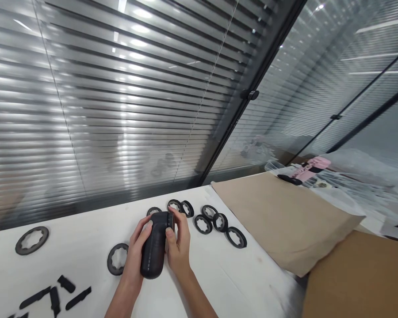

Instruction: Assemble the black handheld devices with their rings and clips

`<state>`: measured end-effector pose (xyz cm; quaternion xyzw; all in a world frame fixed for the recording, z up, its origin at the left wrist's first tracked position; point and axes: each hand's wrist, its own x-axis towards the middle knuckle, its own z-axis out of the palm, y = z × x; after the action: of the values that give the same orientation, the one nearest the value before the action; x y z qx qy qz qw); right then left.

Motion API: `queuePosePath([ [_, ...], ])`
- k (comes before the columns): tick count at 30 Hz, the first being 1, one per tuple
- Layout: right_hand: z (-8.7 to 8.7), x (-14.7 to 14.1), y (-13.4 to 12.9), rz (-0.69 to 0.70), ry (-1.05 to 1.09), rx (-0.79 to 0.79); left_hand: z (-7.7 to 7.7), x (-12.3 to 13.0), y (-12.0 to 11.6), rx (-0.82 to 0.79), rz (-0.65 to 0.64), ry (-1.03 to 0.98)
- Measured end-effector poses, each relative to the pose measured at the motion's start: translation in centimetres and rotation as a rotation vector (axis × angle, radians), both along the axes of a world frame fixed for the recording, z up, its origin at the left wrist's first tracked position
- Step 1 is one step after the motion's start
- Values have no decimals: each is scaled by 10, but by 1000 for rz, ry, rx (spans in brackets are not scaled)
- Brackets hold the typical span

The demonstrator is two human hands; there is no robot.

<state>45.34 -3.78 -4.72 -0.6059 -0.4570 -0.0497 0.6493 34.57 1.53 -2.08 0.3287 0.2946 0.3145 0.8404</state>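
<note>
A black rounded device with a bent head is held between both hands above the white table. My left hand wraps round its left side, thumb near the upper body. At the head's right end, my right hand grips with thumb and fingers around the round end piece. Black rings with notched inner edges lie about: one beside my left wrist, another at the far left, and several behind and to the right, such as the ring furthest right.
Several small black parts lie at the lower left. Brown paper covers the table's right side, beside a cardboard box. Plastic bags and a pink item lie behind. Glass with blinds rises at the back edge.
</note>
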Motion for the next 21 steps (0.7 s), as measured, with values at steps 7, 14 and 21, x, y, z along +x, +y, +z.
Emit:
queuePosePath([
  [7, -7, 4, 3, -72, 89, 47, -6, -4, 8, -164, -2, -64],
  [14, -11, 2, 3, -10, 142, 7, -5, -4, 6, -132, 13, -94],
  [21, -5, 1, 1, 138, 134, 6, 2, -1, 6, -171, 62, -102],
])
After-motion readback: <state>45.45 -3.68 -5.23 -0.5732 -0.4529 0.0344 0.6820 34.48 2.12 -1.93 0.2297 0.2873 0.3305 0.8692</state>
